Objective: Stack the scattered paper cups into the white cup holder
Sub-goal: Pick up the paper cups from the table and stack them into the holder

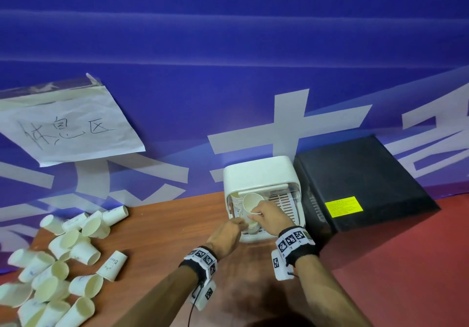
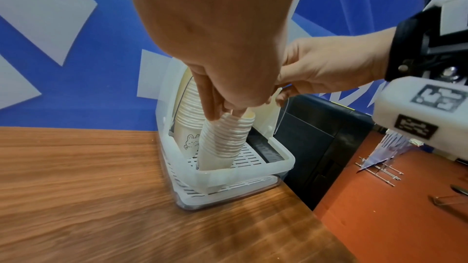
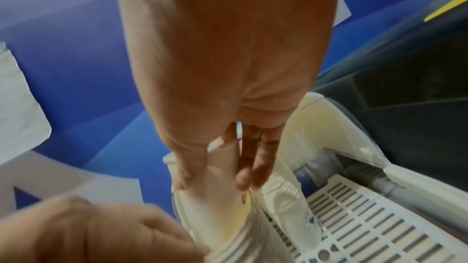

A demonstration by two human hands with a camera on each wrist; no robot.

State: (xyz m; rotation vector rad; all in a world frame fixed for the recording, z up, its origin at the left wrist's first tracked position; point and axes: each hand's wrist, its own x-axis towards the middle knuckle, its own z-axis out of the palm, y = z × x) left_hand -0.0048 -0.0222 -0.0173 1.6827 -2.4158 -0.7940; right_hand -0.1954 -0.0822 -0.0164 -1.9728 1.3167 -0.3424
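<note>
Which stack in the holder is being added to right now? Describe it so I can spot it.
Find the white cup holder against the blue wall, beside the black box. Two cup stacks stand on its slotted tray; the one being added to is the nearer, leaning one under the left hand, not the rear stack with the bunny print.

right hand (image 3: 228, 127) pinches cup (image 3: 215, 207) | above nested stack (image 3: 253, 237) | holder (image 3: 354, 217)

A white paper sheet (image 1: 68, 121) taped to the blue backdrop at the left of the head view bears the handwritten characters "休息区". One fallen paper cup (image 1: 113, 265) at lower left shows letters reading about "Bett". Print on the black box's yellow label (image 1: 344, 206) is too small to read.
</note>
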